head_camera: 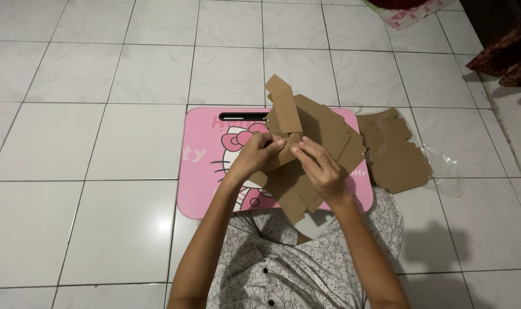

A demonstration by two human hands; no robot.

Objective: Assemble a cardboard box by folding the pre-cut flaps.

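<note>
White tile floor [100,143], one pink tray [206,171]; left hand [255,155], right hand [323,169] grip closed on cardboard blank [312,123].

A white tiled floor [100,143] carries a pink lap desk [209,171] at centre; at its three o'clock lies a stack of flat brown cardboard cutouts [395,151] on clear plastic wrap [446,171].

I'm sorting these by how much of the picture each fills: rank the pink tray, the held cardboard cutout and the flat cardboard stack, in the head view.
1. pink tray
2. held cardboard cutout
3. flat cardboard stack
The two cardboards look close in size; the held one is nearer the camera, so that order is unsure.
</note>
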